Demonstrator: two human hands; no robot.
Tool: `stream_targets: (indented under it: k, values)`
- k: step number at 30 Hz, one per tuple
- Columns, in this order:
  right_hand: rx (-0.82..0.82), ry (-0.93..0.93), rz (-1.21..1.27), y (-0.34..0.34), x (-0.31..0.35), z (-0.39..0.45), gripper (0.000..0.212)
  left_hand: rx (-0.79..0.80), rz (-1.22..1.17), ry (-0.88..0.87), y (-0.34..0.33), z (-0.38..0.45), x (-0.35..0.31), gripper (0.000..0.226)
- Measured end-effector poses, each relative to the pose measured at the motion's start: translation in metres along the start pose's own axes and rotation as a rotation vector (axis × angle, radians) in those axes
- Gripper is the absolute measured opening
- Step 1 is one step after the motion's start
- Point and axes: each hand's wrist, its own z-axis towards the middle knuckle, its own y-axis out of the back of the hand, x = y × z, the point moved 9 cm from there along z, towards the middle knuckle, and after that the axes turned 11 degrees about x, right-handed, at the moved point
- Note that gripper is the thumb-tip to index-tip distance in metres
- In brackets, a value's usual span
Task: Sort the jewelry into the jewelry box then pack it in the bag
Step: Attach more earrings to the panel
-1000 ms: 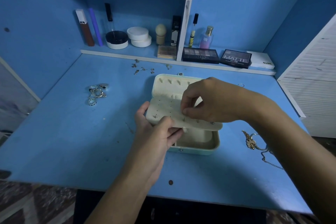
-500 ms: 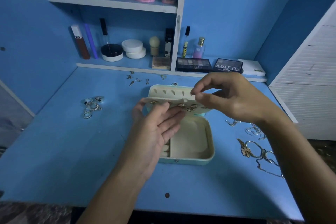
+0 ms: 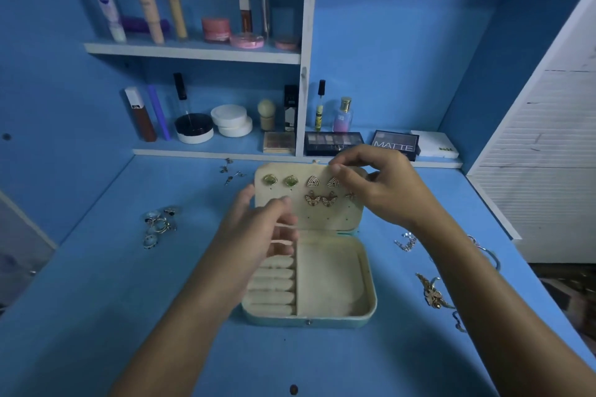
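Observation:
The pale jewelry box [image 3: 371, 300] lies open at the desk's centre. Its cream earring panel [image 3: 322, 219] stands tilted up at the back and carries green earrings [image 3: 270, 180], triangle earrings [image 3: 313, 182] and butterfly earrings [image 3: 312, 198]. My right hand [image 3: 380, 187] pinches the panel's top edge between thumb and forefinger. Fingers relaxed, my left hand [image 3: 258, 232] hovers over the panel's left side and the ring rolls [image 3: 274, 287], holding nothing. The box's large compartment is bare. No bag is in view.
Several rings [image 3: 158, 224] lie in a pile on the desk to the left, and loose small earrings [image 3: 230, 172] sit behind the box. Chains and bracelets [image 3: 432, 293] are scattered on the right. Cosmetics fill the back shelves [image 3: 193, 53]. A white louvred door [image 3: 548, 155] stands at right.
The earring panel has swung from lying over the box to tilted up at the back, showing the earrings. My left hand has let go of it. The camera has tilted upward.

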Motion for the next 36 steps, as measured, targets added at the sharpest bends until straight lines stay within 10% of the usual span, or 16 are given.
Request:
stream_targets:
  k: [11,36]
  values:
    - [-0.037,-0.144,-0.008,-0.015,-0.044,0.017,0.019,-0.196,0.746,-0.078,0.037,0.028,-0.015,0.045]
    - [0.052,-0.368,0.019,-0.05,-0.093,0.022,0.034,-0.194,0.821,-0.237,0.056,0.053,0.006,0.022]
